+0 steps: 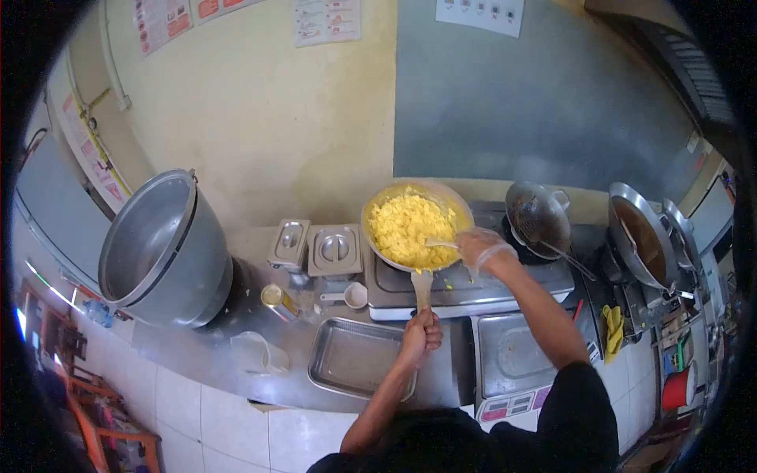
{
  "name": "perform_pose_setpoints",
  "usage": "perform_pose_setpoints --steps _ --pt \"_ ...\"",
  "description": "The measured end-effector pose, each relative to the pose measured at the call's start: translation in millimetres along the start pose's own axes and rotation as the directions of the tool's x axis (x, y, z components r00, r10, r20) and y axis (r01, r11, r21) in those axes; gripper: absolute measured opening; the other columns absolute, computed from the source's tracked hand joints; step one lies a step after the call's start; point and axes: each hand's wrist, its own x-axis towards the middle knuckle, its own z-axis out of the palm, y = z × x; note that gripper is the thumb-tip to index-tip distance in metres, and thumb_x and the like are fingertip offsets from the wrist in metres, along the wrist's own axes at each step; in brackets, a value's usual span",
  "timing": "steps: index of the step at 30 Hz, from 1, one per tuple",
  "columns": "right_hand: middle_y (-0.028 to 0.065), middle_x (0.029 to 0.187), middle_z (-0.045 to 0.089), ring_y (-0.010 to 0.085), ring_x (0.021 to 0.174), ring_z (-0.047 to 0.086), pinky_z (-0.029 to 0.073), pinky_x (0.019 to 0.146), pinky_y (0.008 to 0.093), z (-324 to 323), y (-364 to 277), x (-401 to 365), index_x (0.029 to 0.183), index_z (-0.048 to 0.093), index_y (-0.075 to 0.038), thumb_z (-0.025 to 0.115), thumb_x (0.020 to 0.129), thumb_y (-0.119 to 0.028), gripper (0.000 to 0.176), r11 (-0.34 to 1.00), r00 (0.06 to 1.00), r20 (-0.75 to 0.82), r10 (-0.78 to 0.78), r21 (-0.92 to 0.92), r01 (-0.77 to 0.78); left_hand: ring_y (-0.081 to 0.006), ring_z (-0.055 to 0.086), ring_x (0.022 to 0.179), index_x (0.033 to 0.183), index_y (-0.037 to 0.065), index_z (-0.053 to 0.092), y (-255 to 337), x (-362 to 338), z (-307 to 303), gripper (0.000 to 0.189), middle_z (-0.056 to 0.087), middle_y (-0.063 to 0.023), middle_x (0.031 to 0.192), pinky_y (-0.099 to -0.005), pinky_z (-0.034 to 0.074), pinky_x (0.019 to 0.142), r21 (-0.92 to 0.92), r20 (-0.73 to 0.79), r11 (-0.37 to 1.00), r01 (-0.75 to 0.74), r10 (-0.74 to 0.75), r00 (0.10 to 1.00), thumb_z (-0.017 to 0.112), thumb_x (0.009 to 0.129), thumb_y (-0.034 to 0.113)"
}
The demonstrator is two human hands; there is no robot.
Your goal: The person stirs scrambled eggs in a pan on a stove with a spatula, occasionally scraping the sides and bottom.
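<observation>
A wide frying pan (465,206) full of yellow scrambled egg (412,229) sits over the left part of the gas stove (386,296). My left hand (422,337) is closed around the pan's handle (423,288), which points towards me. Over the pan's right side, my right hand (481,249), in a clear plastic glove, grips a pale spatula (441,243). Its end lies in the egg, so its full shape is hidden. A few yellow bits have fallen on the stove top below the pan.
Left of the stove stand lidded steel containers (335,251), a white measuring scoop (355,296), a can (276,298) and a big pot (169,252). A metal tray (335,359) and a scale (512,359) lie in front; woks (538,206) stand to the right.
</observation>
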Motion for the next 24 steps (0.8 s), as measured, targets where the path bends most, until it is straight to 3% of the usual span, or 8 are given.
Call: perform_pose_setpoints --steps 2,8,9,13,16,20,21,24 --pt "0.0194 0.094 0.067 0.0366 0.093 0.065 0.051 0.079 0.0459 22 25 4 0.091 0.067 -0.005 0.057 0.082 -0.019 0.02 0.996 0.995 0.04 -0.09 -0.009 0.09 -0.0031 0.027 0.047 0.092 0.011 0.046 -8 2 4 0.033 0.03 0.0075 0.062 -0.0196 0.02 0.04 0.013 -0.013 1.0 -0.007 0.007 1.0 0.045 0.099 0.043" --pt "0.0199 0.103 0.067 0.0332 0.099 0.065 0.051 0.084 0.0438 -19 34 -12 0.099 0.066 -0.004 0.055 0.083 -0.01 0.02 0.991 0.986 0.099 -0.132 -0.015 0.134 -0.0025 0.025 0.048 0.094 0.01 0.047 -4 3 12 0.034 0.028 0.0078 0.062 -0.0185 0.018 0.04 0.071 -0.048 0.997 0.035 -0.032 0.998 0.043 0.1 0.044" --pt "0.0211 0.107 0.065 0.0325 0.102 0.064 0.051 0.086 0.0442 -33 39 -19 0.1 0.066 -0.004 0.055 0.084 -0.011 0.021 0.998 0.99 0.136 -0.045 -0.031 0.05 -0.0023 0.025 0.048 0.094 0.009 0.048 1 3 11 0.036 0.029 0.0078 0.062 -0.0185 0.017 0.039 0.055 -0.014 0.996 0.075 -0.074 0.997 0.044 0.099 0.044" --pt "0.0218 0.108 0.064 0.0361 0.103 0.063 0.05 0.087 0.0452 -36 52 -51 0.102 0.065 -0.005 0.053 0.087 -0.015 0.022 0.967 0.976 -0.151 0.158 0.223 -0.122 -0.0018 0.026 0.047 0.093 0.008 0.051 11 -14 11 0.036 0.032 0.0069 0.063 -0.0167 0.019 0.037 0.081 -0.041 0.997 -0.001 0.004 0.999 0.045 0.099 0.044" --pt "0.0221 0.107 0.062 0.0401 0.101 0.06 0.048 0.085 0.0481 -37 57 -60 0.103 0.062 -0.008 0.052 0.09 -0.023 0.023 0.93 0.978 -0.034 0.204 0.318 -0.183 -0.0016 0.026 0.048 0.093 0.007 0.051 14 -35 28 0.035 0.031 0.0073 0.063 -0.0161 0.02 0.038 0.058 -0.058 0.996 0.067 -0.064 0.996 0.045 0.099 0.041" --pt "0.0197 0.102 0.064 0.0406 0.101 0.059 0.045 0.086 0.051 -7 49 -70 0.108 0.058 -0.009 0.052 0.092 -0.027 0.026 0.86 0.952 -0.05 0.302 0.444 -0.249 -0.0034 0.026 0.045 0.089 0.008 0.051 14 9 4 0.034 0.033 0.007 0.06 -0.0183 0.019 0.036 0.113 -0.094 0.993 -0.028 0.039 0.995 0.045 0.1 0.04" --pt "0.0198 0.102 0.064 0.0408 0.102 0.058 0.044 0.087 0.052 -2 47 -71 0.11 0.058 -0.01 0.052 0.092 -0.028 0.026 0.878 0.951 -0.085 0.297 0.415 -0.237 -0.0047 0.028 0.044 0.087 0.009 0.05 27 15 2 0.033 0.035 0.006 0.059 -0.0199 0.02 0.036 0.003 0.009 0.999 0.034 -0.034 0.999 0.044 0.1 0.039" --pt "0.0209 0.103 0.064 0.0408 0.102 0.058 0.044 0.086 0.0515 -8 40 -77 0.109 0.058 -0.01 0.053 0.091 -0.028 0.026 0.864 0.933 -0.132 0.334 0.44 -0.246 -0.005 0.029 0.044 0.087 0.009 0.049 13 -6 9 0.032 0.034 0.0059 0.058 -0.0208 0.021 0.036 -0.002 -0.055 0.999 0.051 -0.051 0.997 0.044 0.101 0.037"
